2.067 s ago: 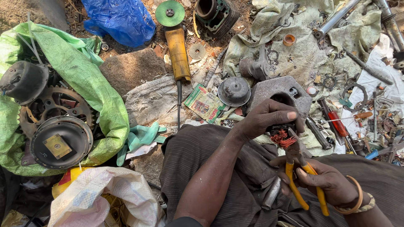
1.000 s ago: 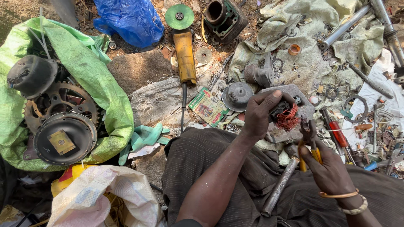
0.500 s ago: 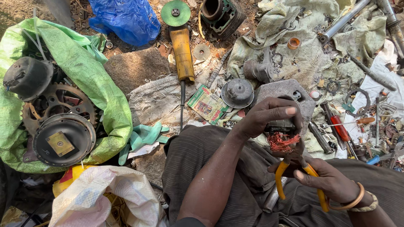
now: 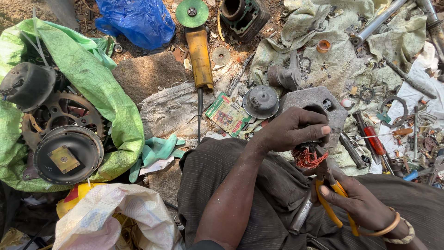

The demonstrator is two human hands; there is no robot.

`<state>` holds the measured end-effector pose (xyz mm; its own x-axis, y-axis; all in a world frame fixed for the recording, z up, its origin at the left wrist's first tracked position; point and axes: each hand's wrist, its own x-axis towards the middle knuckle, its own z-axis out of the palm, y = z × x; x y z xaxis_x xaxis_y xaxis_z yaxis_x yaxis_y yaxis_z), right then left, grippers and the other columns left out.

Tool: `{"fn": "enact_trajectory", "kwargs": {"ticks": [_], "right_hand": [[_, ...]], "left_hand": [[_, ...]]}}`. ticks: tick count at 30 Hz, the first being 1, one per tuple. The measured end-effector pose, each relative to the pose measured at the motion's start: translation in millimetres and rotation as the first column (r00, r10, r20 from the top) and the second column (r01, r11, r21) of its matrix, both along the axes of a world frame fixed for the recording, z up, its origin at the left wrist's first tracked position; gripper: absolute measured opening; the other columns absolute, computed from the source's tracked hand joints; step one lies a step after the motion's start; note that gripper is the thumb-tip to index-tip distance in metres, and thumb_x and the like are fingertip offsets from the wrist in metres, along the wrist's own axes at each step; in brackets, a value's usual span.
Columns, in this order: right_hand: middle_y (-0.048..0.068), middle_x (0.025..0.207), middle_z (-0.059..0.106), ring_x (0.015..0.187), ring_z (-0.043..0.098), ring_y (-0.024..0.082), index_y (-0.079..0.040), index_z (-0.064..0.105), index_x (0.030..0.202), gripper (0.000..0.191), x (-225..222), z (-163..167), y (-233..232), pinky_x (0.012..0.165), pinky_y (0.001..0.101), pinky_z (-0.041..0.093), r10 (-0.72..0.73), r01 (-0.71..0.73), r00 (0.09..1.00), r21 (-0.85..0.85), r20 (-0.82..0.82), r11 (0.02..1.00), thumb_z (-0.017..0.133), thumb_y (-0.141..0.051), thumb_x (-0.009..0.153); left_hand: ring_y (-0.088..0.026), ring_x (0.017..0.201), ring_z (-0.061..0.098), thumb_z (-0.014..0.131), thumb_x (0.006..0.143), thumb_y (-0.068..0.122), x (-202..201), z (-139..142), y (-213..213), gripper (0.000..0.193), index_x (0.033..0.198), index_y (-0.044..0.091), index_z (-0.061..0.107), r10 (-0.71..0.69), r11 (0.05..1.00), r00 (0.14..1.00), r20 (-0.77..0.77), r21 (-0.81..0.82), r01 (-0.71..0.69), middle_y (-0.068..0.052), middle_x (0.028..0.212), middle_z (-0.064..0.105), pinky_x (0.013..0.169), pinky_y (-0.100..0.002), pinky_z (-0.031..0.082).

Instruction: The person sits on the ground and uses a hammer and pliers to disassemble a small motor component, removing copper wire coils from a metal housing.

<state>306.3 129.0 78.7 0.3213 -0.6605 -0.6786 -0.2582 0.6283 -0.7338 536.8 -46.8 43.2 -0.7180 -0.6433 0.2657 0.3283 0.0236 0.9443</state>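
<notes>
My left hand [image 4: 293, 132] grips a grey metal motor housing [image 4: 319, 104] resting on my lap, fingers curled over its lower edge. A tuft of reddish copper wire [image 4: 307, 158] sticks out from under that hand. My right hand [image 4: 358, 199] is closed on yellow-handled pliers [image 4: 334, 203], whose jaws point up at the copper wire. A grey metal bar [image 4: 303, 212] lies on my trousers just left of the pliers.
A yellow angle grinder [image 4: 199, 46] with a green disc lies ahead. A green sack [image 4: 99, 88] at left holds gears and round metal covers. A domed metal cap [image 4: 261, 102], red-handled screwdrivers [image 4: 374, 139], pipes and small parts litter the cloth at right. A white bag [image 4: 111, 217] sits near my left knee.
The pliers went up to the copper wire beside the housing, then dropped back toward my lap. My left hand has kept hold of the housing, and more copper wire now shows below it.
</notes>
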Motion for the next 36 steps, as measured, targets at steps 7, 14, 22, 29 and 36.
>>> {"fn": "enact_trajectory", "kwargs": {"ticks": [7, 14, 22, 29, 36], "right_hand": [[0.006, 0.080, 0.066, 0.060, 0.064, 0.016, -0.012, 0.059, 0.124, 0.041, 22.1, -17.9, 12.8, 0.058, 0.0342, 0.054, -0.159, -0.051, 0.812, -0.339, -0.561, 0.939, 0.061, -0.036, 0.091], [0.004, 0.075, 0.066, 0.061, 0.064, 0.017, -0.008, 0.063, 0.109, 0.031, 42.9, -3.8, -12.9, 0.056, 0.0379, 0.056, -0.452, -0.161, 0.625, -0.671, -0.637, 0.723, 0.065, -0.036, 0.097], [0.013, 0.117, 0.074, 0.109, 0.067, 0.021, 0.001, 0.063, 0.134, 0.050, 54.1, -7.7, -18.7, 0.098, 0.0441, 0.051, -0.324, 0.257, 0.937, -0.372, -0.129, 0.892, 0.055, -0.037, 0.102], [0.012, 0.126, 0.068, 0.107, 0.069, 0.028, -0.016, 0.049, 0.153, 0.058, 54.3, -7.3, -28.2, 0.087, 0.0477, 0.056, -0.205, -0.029, 0.772, -0.356, -0.602, 0.934, 0.056, -0.035, 0.099], [0.024, 0.148, 0.043, 0.116, 0.063, 0.043, -0.020, 0.034, 0.163, 0.074, 66.7, -9.1, -44.9, 0.083, 0.0511, 0.059, -0.338, -0.359, 0.421, -0.497, -0.842, 0.790, 0.063, -0.032, 0.095]], "left_hand": [[-0.010, 0.087, 0.067, 0.059, 0.110, 0.028, -9.8, -5.3, 0.6, 0.034, 0.098, -0.002, 0.072, 0.061, 0.978, 0.989, -0.132, 0.207, -0.032, -0.004, 0.088, 0.071, 0.082, -0.029, 0.056], [-0.012, 0.087, 0.067, 0.055, 0.112, 0.025, -26.0, -15.6, 8.6, 0.035, 0.097, -0.001, 0.072, 0.294, 0.927, 0.939, -0.176, 0.292, -0.236, -0.007, 0.088, 0.072, 0.082, -0.030, 0.056], [-0.017, 0.080, 0.070, 0.052, 0.112, 0.030, -50.6, -41.4, 6.2, 0.040, 0.097, -0.002, 0.070, 0.522, 0.550, 0.852, -0.039, 0.779, -0.301, -0.010, 0.088, 0.072, 0.076, -0.032, 0.059], [-0.019, 0.072, 0.072, 0.053, 0.109, 0.040, -42.8, -38.6, 9.2, 0.038, 0.109, 0.005, 0.068, 0.550, 0.271, 0.833, -0.055, 0.956, -0.116, -0.007, 0.089, 0.072, 0.065, -0.034, 0.061], [-0.013, 0.086, 0.069, 0.052, 0.110, 0.041, -51.6, -27.4, 23.9, 0.039, 0.112, 0.006, 0.066, 0.565, 0.376, 0.821, -0.081, 0.911, -0.169, -0.004, 0.096, 0.068, 0.079, -0.032, 0.062]]}}
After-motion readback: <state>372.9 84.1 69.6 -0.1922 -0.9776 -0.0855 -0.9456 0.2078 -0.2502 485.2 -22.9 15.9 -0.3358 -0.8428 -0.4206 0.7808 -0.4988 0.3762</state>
